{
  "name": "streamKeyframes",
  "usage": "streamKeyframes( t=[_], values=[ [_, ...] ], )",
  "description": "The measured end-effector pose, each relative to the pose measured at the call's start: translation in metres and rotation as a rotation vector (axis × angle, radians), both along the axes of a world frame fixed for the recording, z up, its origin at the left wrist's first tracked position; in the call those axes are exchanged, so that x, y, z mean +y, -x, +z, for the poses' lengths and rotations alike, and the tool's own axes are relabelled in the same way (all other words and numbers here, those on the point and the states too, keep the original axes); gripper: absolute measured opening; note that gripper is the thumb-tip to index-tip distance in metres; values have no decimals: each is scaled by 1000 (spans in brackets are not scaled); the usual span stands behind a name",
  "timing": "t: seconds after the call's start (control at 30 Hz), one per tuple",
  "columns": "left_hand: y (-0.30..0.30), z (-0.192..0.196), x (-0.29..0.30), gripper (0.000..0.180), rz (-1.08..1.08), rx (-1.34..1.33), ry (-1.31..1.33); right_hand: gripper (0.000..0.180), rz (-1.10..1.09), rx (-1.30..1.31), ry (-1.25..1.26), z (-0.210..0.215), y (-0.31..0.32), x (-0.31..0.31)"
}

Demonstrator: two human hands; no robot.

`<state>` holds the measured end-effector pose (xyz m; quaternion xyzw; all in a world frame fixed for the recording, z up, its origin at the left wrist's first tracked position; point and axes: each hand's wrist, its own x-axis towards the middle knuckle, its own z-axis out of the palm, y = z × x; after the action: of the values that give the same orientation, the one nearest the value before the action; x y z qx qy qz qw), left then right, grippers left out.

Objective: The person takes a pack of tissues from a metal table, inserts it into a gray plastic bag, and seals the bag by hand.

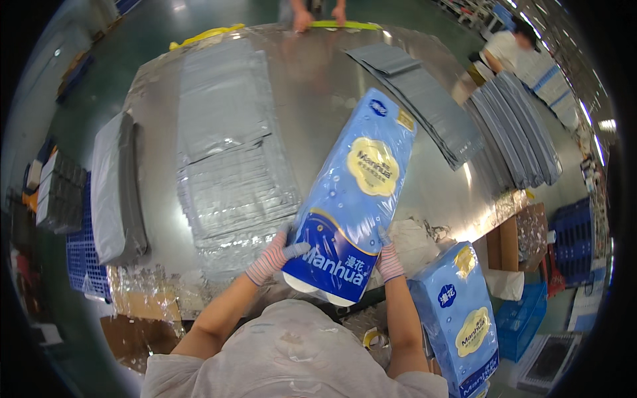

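Note:
Between my hands is a long blue plastic-wrapped tissue pack, tilted with its far end to the right. It has a yellow cloud-shaped label and a dark blue near end with white rounded edges. My left hand, in a striped knit glove, is closed on the pack's near left side, thumb on top. My right hand, gloved the same way, grips the near right side. Left of the pack lies a spread stack of grey plastic mailing bags. Another similar blue tissue pack stands near my right arm.
Beneath is a shiny metal table. Folded grey bags and a grey bag bundle lie right; a wrapped grey bundle stands left. Across the table, another person's hands touch a yellow-green strip. A blue crate stands lower right.

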<state>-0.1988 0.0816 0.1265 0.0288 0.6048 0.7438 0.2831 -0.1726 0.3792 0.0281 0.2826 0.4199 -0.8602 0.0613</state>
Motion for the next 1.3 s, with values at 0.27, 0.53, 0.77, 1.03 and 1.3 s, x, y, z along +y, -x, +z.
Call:
streamKeyframes(
  t=[0.27,0.53,0.77,1.03,1.3],
  values=[
    [-53,117,-88,64,-50,881,860,63,201,170,516,30,7,-134],
    [-139,12,-187,68,391,86,50,57,588,197,-79,-11,-10,-176],
    [-155,39,-249,80,415,318,-326,75,633,451,-271,111,-36,-235],
    [-163,126,-262,106,411,620,-114,64,510,580,-64,169,-32,-274],
    [-181,117,-272,100,526,527,-128,64,452,598,-145,162,-55,-296]
  ],
)
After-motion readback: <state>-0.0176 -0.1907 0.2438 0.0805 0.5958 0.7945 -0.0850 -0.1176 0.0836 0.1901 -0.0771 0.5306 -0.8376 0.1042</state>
